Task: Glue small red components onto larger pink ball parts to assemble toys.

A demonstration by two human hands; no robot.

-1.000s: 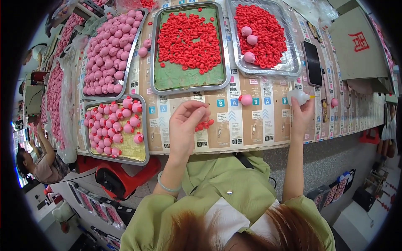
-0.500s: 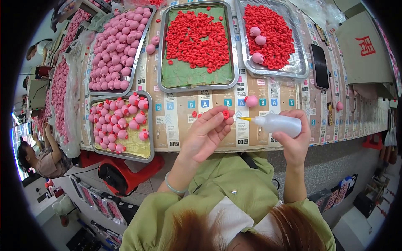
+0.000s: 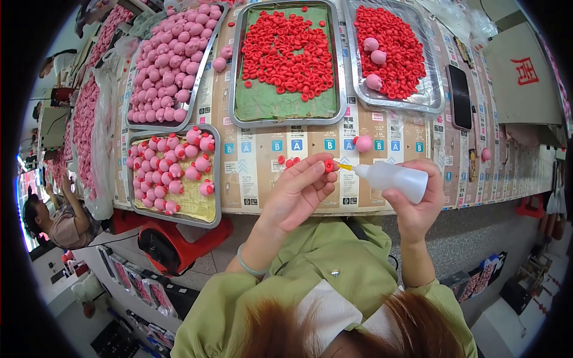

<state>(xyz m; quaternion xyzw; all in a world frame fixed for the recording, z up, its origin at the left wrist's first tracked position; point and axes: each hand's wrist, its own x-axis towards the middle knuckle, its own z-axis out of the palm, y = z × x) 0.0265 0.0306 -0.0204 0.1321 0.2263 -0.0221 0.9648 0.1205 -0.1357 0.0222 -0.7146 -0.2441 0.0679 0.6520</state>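
Observation:
Between thumb and index finger, my left hand [image 3: 303,190] pinches a small red ring-shaped piece [image 3: 329,166]. My right hand [image 3: 419,194] is wrapped round a white translucent squeeze bottle [image 3: 391,179] with a yellow nozzle, tilted sideways. Its thin tip points left and meets the red piece, or comes very close to it. Just beyond the bottle, a pink ball-shaped figure [image 3: 363,143] with a red piece on its left side rests on the table. A few loose red pieces [image 3: 289,163] lie behind my left fingers.
A green-lined tray [image 3: 262,111] and a plastic-lined tray [image 3: 412,106] carry red pieces. One tray [image 3: 192,110] is heaped with pink balls; a yellow-lined tray [image 3: 197,213] has balls with red pieces. A phone [image 3: 459,97] lies right. Another person [image 3: 68,224] sits far left.
The nozzle tip has moved left, up to the red piece, and the bottle is tilted more. My view has shifted slightly. Both hands keep their hold.

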